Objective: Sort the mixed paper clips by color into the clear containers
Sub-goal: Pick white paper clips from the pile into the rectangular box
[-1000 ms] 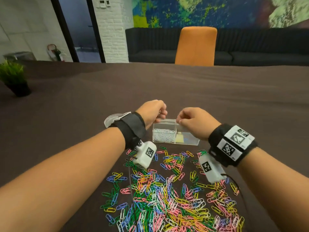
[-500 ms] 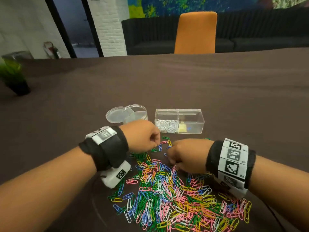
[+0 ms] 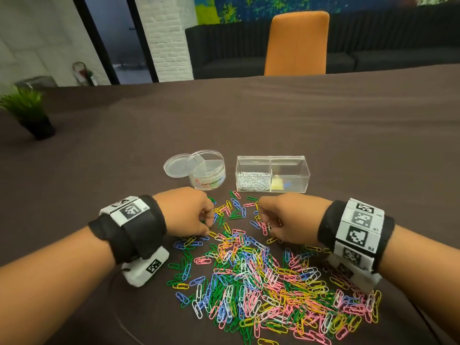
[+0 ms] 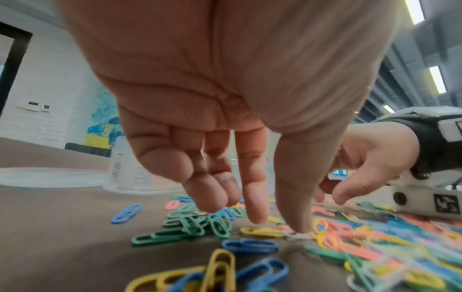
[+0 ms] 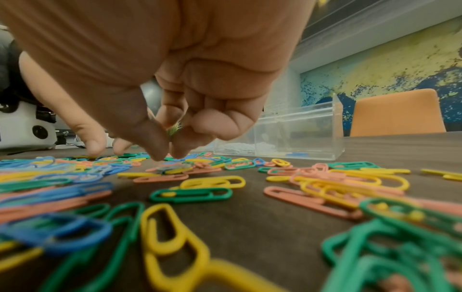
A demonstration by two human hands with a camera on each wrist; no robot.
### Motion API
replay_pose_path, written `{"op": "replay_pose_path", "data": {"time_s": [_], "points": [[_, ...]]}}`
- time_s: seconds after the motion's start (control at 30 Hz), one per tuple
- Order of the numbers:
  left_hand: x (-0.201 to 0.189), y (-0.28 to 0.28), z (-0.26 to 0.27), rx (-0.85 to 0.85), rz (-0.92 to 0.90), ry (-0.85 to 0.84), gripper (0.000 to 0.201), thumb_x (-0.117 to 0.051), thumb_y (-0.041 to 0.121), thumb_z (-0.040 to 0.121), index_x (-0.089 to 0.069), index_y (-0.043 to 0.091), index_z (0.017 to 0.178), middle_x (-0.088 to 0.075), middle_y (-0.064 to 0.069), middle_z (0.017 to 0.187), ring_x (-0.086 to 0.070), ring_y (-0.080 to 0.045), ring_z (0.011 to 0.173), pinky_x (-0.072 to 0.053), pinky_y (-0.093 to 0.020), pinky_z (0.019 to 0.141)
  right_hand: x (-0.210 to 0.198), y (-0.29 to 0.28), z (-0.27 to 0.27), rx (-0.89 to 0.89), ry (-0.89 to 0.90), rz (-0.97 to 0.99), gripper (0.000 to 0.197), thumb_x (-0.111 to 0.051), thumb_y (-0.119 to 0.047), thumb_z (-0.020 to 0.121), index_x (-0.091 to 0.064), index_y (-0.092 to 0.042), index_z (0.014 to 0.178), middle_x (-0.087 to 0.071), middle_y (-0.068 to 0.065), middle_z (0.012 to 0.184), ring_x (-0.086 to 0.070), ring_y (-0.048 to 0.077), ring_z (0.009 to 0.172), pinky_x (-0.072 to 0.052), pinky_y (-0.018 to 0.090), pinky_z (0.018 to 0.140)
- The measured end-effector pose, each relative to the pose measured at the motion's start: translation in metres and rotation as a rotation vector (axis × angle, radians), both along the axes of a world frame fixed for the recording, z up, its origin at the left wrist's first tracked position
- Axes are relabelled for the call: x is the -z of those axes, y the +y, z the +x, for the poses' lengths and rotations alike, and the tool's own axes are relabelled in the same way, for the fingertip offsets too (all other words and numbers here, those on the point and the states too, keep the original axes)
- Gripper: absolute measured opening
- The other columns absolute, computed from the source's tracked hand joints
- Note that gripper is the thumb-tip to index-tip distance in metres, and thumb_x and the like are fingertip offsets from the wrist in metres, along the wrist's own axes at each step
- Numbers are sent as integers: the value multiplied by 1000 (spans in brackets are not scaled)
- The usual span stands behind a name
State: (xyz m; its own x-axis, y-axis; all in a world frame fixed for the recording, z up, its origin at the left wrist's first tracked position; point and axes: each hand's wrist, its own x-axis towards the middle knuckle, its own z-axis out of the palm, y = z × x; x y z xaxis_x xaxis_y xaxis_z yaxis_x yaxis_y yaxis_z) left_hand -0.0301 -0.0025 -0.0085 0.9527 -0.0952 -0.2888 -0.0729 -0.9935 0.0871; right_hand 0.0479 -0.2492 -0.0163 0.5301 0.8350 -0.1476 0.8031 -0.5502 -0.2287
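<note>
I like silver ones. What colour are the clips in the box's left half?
White, a full layer in the box; the head view shows them best.

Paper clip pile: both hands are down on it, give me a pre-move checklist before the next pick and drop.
1. Rectangular box open on top: ok.
2. Its left compartment holds only white clips: ok.
3. Round container open, lid beside it: ok.
4. Left hand holding a clip: not ok, fingertips only touch the pile.
5. Right hand holding a clip: cannot tell.
6. Colour under right fingers: cannot tell.
</note>
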Motion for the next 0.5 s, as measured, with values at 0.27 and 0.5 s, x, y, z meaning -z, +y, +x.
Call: {"op": "replay_pose_path", "data": {"time_s": [0.27,0.5], "points": [[12,-11,-2,31,-24,-27,27,-75,52,76,-71,27,85,-68,9,80,-62,-4,72,-52,-28,70,3,3,0,-10,-68,-50,9,-55,-27,90,-50,-30,96,-61,-7,96,-57,20,87,-48,30,75],[11,-4,-8,-3,-162,-25,10,-75,33,78,-69,25,80,-68,11,76,-63,-4,69,-54,-28,69,6,7,2,15,-66,-167,16,-61,-36,92,-59,-27,105,-56,-5,104,-56,19,94,-50,34,82]]}}
